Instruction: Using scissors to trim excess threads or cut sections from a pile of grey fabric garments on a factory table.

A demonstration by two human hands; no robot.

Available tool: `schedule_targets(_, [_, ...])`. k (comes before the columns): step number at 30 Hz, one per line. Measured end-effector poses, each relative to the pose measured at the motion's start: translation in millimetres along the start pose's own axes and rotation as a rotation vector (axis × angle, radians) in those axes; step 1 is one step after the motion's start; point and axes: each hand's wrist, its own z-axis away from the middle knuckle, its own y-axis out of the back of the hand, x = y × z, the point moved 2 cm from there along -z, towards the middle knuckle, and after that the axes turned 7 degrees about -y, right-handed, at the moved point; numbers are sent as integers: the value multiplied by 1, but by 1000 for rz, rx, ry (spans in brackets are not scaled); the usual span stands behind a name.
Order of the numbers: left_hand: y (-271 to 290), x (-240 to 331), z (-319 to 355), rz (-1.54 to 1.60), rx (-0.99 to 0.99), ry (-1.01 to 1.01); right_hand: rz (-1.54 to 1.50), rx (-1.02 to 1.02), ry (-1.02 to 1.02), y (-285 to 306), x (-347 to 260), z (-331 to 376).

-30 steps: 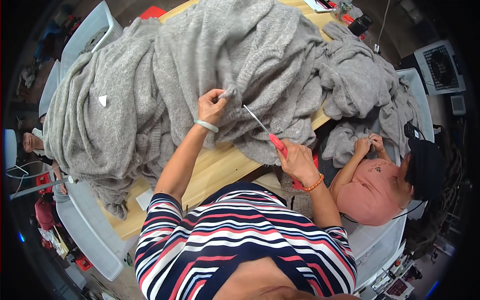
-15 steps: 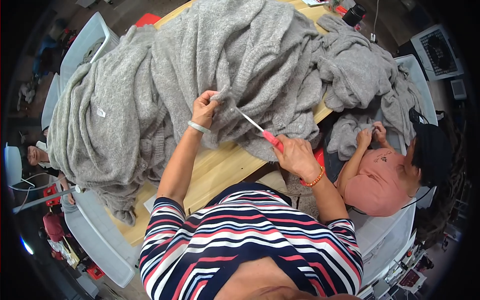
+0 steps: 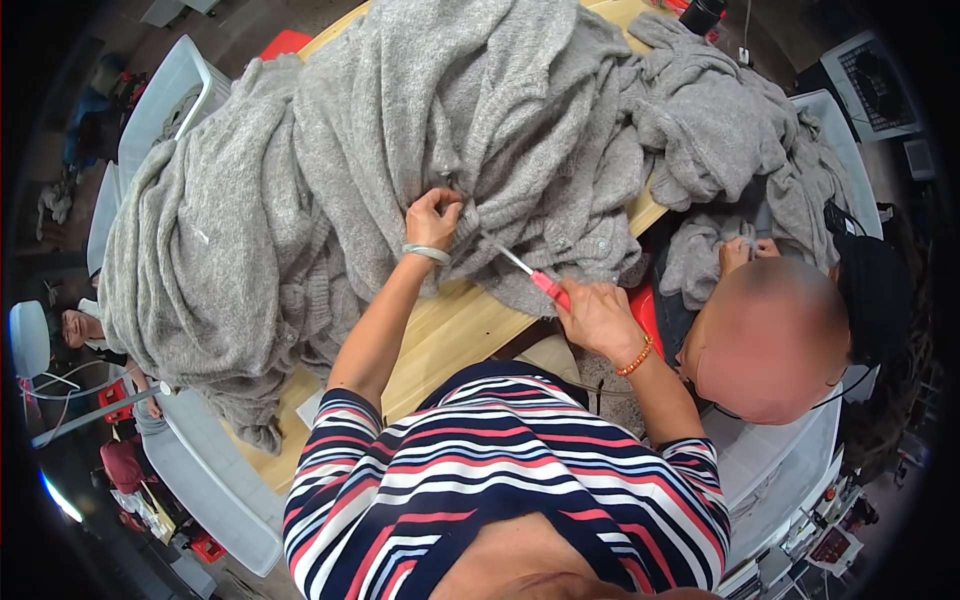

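Observation:
Grey knitted garments lie in a large heap before me. My left hand, with a pale bangle at the wrist, pinches a bit of the knit near the heap's front. In my right hand, closed around its handle, is a red-handled tool with a slim metal shaft. The shaft slants up and left toward the cloth beside my left hand. Its tip meets the folds, so I cannot tell the tool's exact kind. An orange beaded bracelet circles my right wrist.
The heap rests on a wooden table. At the right, a person in a pink top handles grey knit close to my right arm. White plastic bins stand at the left. A black container is at the far right.
My left hand has shifted right and slightly down along the cloth. The red-handled tool has moved slightly down and right. The person at the right has leaned in toward me.

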Motion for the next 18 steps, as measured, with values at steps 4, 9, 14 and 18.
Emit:
schedule_targets(4, [-6,-19,2,635,-118,54,-25,-74,28,0,0,2])
schedule_targets(9, [18,18,3,251,-28,-142,-203,108,71,6,10,-10])
schedule_targets(14, [25,75,-28,-372,524,-410,-269,166,32,7,11,-13])
schedule_targets(18, [10,12,-58,410,137,-54,-273,146,-8,16,8,-20])
